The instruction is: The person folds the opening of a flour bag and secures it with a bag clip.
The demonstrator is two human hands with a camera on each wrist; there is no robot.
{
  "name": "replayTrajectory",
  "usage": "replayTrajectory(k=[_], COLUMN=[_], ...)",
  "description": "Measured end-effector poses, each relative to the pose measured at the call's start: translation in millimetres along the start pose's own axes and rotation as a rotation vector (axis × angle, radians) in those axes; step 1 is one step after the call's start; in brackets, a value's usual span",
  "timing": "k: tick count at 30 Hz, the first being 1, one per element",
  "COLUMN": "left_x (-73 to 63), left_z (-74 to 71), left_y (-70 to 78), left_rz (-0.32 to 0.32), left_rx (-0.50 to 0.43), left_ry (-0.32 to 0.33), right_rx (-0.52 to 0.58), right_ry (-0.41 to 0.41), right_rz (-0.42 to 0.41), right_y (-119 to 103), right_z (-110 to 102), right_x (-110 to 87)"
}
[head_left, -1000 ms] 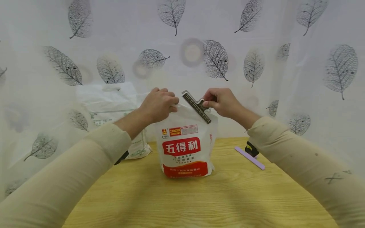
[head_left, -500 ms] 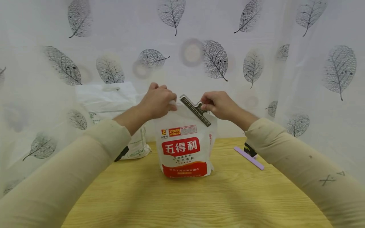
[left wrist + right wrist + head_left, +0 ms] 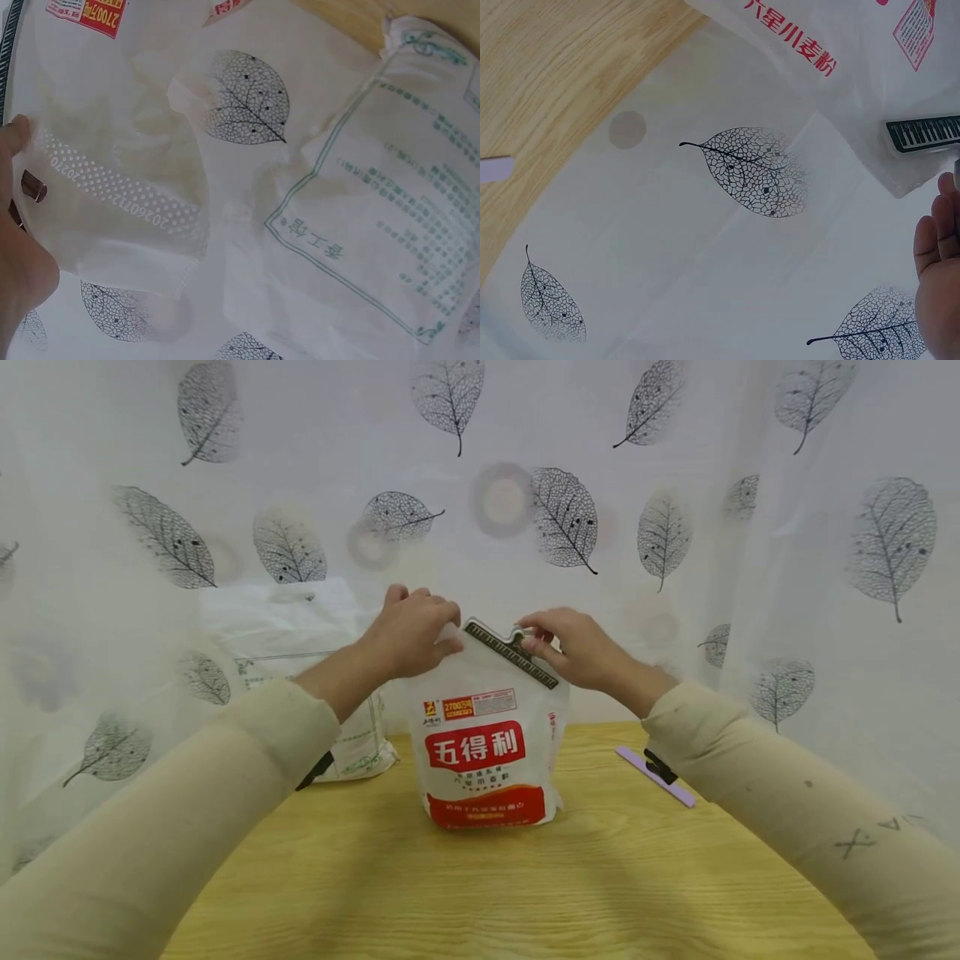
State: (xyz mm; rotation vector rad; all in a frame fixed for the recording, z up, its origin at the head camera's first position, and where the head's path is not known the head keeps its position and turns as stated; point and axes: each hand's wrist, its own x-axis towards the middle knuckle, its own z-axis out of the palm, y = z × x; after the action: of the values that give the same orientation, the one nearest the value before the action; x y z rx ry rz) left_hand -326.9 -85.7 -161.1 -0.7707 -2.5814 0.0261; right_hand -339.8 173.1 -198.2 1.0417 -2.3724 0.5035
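A white flour bag [image 3: 480, 760] with red print stands upright on the table. My left hand [image 3: 408, 631] pinches its top left corner; in the left wrist view, the bag's dotted, date-stamped top strip [image 3: 112, 184] spreads out beside the fingers. With my right hand [image 3: 577, 647] I grip the handle of a wide ridged bulldog clip [image 3: 510, 652]. The clip lies slanted along the bag's top edge, lower at its right end. In the right wrist view, the clip's ridged bar [image 3: 928, 133] overlaps the bag near the corner, with the right fingers [image 3: 928, 240] below it.
Behind my left forearm stands a second white bag [image 3: 300, 610] with green print. A lilac strip [image 3: 654, 775] lies on the wooden table [image 3: 480, 893] at the right, beside a partly hidden black object [image 3: 662, 768]. A leaf-patterned curtain [image 3: 465, 552] hangs close behind.
My right hand has moved down and slightly left, bringing the clip down onto the bag's top edge at a flatter slant. My left hand has shifted slightly left, still pinching the corner.
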Motion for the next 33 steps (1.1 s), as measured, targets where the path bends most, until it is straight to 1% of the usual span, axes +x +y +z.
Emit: replayTrajectory(k=[2, 6, 12, 17, 22, 24, 28, 33], left_x=[-3.6, -9.9, -20.7, -33.7, -49.8, -56.2, -68.5, -81.7], left_z=[1.9, 6.3, 13.5, 23.5, 36.4, 42.5, 56.4, 78.1], left_y=[-3.1, -9.0, -17.0, -24.9, -31.9, -34.1, -36.2, -36.8], left_rz=[0.011, 0.024, 0.016, 0.025, 0.04, 0.044, 0.041, 0.03], left_rx=[-0.016, -0.039, -0.057, -0.097, -0.143, -0.159, -0.185, -0.221], left_ry=[0.029, 0.111, 0.241, 0.358, 0.452, 0.478, 0.509, 0.552], right_rx=[0.012, 0.024, 0.043, 0.055, 0.059, 0.061, 0.078, 0.096], right_ry=[-0.011, -0.036, -0.085, -0.106, -0.133, -0.14, -0.147, -0.167], right_rz=[0.022, 0.074, 0.183, 0.248, 0.276, 0.283, 0.298, 0.309], right_y=[0, 2, 12, 19, 24, 27, 31, 35], right_z=[1, 3, 7, 10, 12, 15, 23, 34], right_x=[-1.8, -6.4, -15.7, -25.4, -37.8, -43.2, -54.1, -66.9])
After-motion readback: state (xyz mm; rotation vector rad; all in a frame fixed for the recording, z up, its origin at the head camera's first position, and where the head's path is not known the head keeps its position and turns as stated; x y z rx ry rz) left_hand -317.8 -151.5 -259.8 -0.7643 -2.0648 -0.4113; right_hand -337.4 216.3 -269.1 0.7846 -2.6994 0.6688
